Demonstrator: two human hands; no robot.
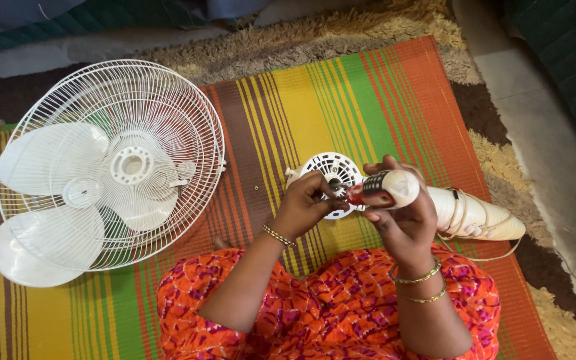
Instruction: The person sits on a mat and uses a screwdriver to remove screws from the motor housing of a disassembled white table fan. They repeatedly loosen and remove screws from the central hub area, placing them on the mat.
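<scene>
1. The left hand (303, 203) pinches its fingertips together at the red nozzle end of a small white bottle (385, 189), just in front of the hub of the fan motor housing (333, 175).
2. The right hand (405, 217) wraps its fingers around the body of the bottle, thumb on top, holding it level and pointed toward the left hand.
3. The motor housing lies on its side near the middle of the striped mat (341, 100); both hands and the bottle cover part of its round vented face.
4. Its white neck and stand (478, 217), with a pale cord looped about it, stretches toward the mat's right edge, partly hidden behind the right hand.
5. Well apart, toward the mat's left edge, lie the white wire fan guard (118, 160) and, under it, the translucent fan blades (41, 160).
6. A shaggy rug (341, 30) shows beyond the mat's far edge.
</scene>
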